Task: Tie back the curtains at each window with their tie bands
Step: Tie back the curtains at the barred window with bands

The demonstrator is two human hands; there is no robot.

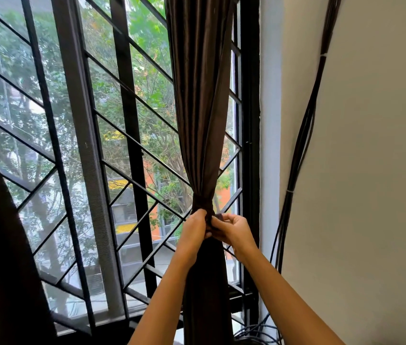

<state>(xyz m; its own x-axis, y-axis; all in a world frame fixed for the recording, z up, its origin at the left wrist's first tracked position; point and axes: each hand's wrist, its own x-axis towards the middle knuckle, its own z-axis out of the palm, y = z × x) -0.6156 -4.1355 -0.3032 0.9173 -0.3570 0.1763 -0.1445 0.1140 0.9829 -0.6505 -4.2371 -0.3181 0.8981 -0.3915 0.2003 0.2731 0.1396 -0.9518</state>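
A dark brown curtain (200,95) hangs gathered into a narrow bunch at the right side of the window. A matching brown tie band (203,204) wraps it tightly where it narrows. My left hand (195,229) is closed around the bunch just under the band, from the left. My right hand (234,229) pinches the band's end from the right, fingers curled. The two hands touch in front of the curtain. Below them the curtain falls straight down between my forearms.
A black window frame (250,145) and diagonal metal grille (132,135) stand behind the curtain. A second dark curtain (0,257) fills the lower left. A bundle of black cables (301,145) runs down the pale wall (371,170) on the right.
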